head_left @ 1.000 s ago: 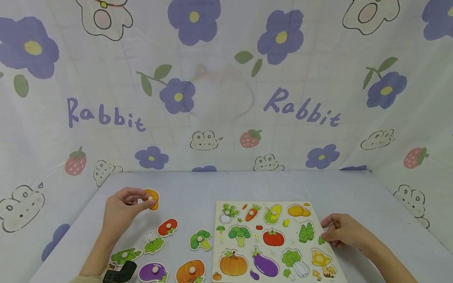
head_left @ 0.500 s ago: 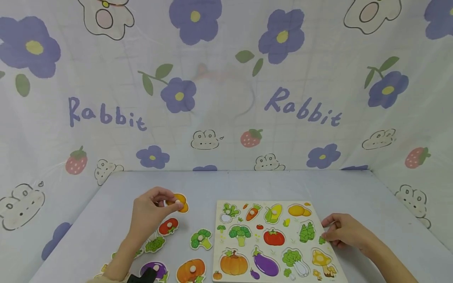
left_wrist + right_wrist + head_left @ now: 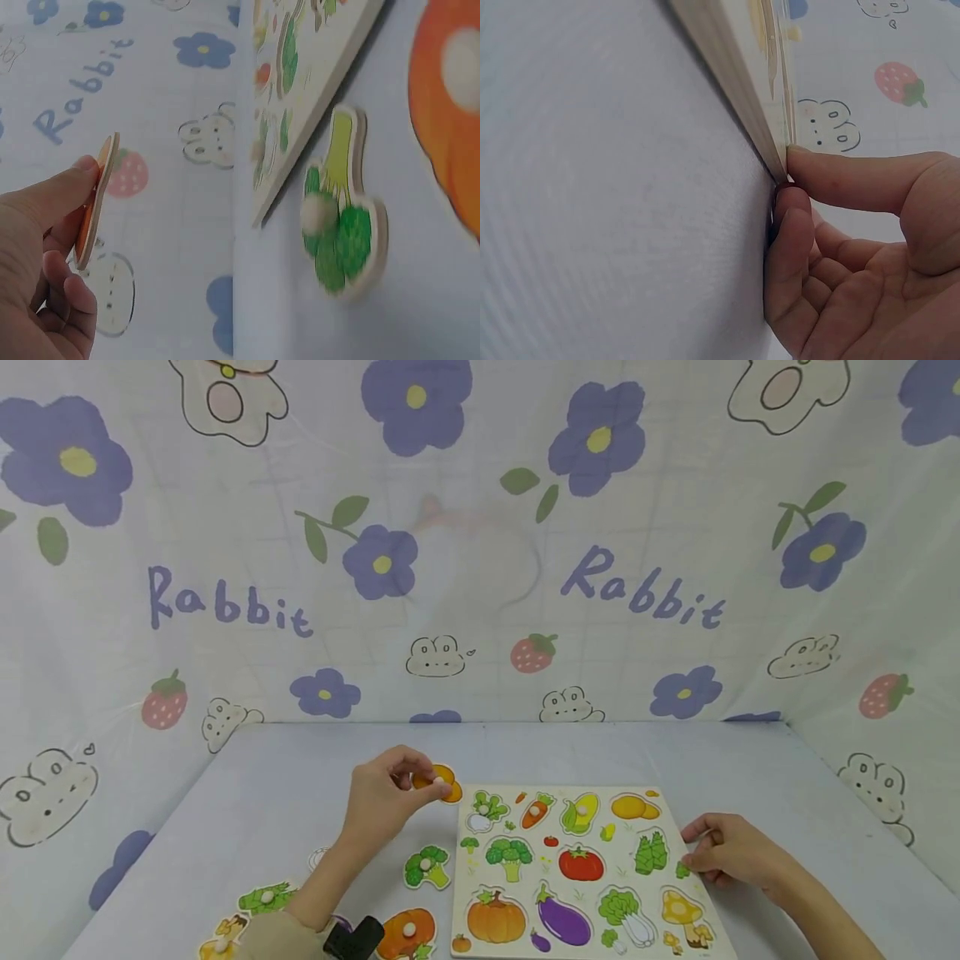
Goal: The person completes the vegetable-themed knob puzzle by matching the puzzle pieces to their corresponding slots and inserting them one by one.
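Just left of the puzzle board's far left corner, the left hand holds an orange piece lifted off the surface, pinched by its white knob between thumb and fingertips. From the left wrist view the orange piece shows edge-on, upright against the thumb, with the other fingers curled below it.

At the board's right edge, the right hand rests on the surface. From the right wrist view the thumb lies on the board's top face at the rim, and the curled fingers press against its side edge, so the right hand grips the edge.

The board lies flat on the surface, showing printed vegetables, among them a pumpkin, an eggplant and a tomato. A corn piece with a white knob sits in its slot in the top row.

Loose pieces lie on the surface to the left of the board: a broccoli piece just beside its left edge, a pumpkin piece nearer the camera, and a leafy green piece farther left. Another yellow-brown piece lies at the bottom left. A patterned cloth with flowers and the word "Rabbit" hangs behind.
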Demonstrator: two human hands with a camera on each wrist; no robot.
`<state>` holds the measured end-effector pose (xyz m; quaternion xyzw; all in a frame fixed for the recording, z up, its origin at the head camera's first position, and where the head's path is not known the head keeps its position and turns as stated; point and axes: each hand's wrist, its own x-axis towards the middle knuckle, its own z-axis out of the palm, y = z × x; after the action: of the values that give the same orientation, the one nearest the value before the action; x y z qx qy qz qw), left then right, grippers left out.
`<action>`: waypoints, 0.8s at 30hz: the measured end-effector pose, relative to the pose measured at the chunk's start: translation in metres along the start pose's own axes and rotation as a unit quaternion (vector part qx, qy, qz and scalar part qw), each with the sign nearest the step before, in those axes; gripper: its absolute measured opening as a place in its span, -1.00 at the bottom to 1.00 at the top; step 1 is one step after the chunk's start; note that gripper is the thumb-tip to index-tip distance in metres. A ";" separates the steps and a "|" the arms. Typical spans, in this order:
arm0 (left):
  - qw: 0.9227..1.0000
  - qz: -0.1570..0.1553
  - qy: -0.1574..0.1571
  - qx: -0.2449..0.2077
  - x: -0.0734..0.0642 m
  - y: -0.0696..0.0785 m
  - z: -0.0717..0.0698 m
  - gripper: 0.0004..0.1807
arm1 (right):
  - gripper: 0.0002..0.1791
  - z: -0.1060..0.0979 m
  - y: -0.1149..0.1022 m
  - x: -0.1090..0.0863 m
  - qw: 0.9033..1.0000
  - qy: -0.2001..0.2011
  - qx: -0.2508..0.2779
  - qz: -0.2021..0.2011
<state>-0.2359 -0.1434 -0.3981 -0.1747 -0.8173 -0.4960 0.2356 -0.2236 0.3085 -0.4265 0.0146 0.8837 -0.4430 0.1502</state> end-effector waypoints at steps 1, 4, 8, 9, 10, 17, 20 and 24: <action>1.000 0.000 -0.007 -0.005 0.001 0.001 0.005 -0.74 | -0.59 0.000 0.000 0.000 1.000 0.000 0.000 0.000; 1.000 -0.003 -0.022 -0.020 0.006 0.005 0.022 -0.74 | -0.60 0.000 0.001 0.000 1.000 0.000 0.001 -0.001; 0.998 -0.006 -0.038 -0.043 0.012 0.008 0.044 -0.74 | -0.60 -0.001 0.000 -0.002 1.000 0.000 0.002 -0.002; 0.998 -0.007 -0.039 -0.048 0.013 0.009 0.050 -0.74 | -0.60 -0.001 0.000 -0.002 1.000 -0.001 0.003 -0.002; 0.998 -0.009 -0.040 -0.054 0.014 0.010 0.055 -0.74 | -0.60 -0.001 0.000 -0.002 1.000 -0.001 0.004 -0.002; 0.996 -0.036 -0.042 -0.075 0.019 0.014 0.097 -0.74 | -0.59 -0.002 -0.002 -0.003 1.000 -0.001 0.002 0.002; 0.994 -0.060 -0.039 -0.082 0.020 0.017 0.115 -0.73 | -0.59 -0.002 -0.003 -0.003 1.000 0.000 0.001 0.006; 0.992 -0.074 -0.038 -0.098 0.020 0.024 0.136 -0.72 | -0.59 -0.001 -0.003 -0.002 1.000 0.001 0.002 0.007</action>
<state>-0.2690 -0.0101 -0.4231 -0.1543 -0.7840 -0.5827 0.1485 -0.2222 0.3078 -0.4227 0.0218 0.8830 -0.4433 0.1524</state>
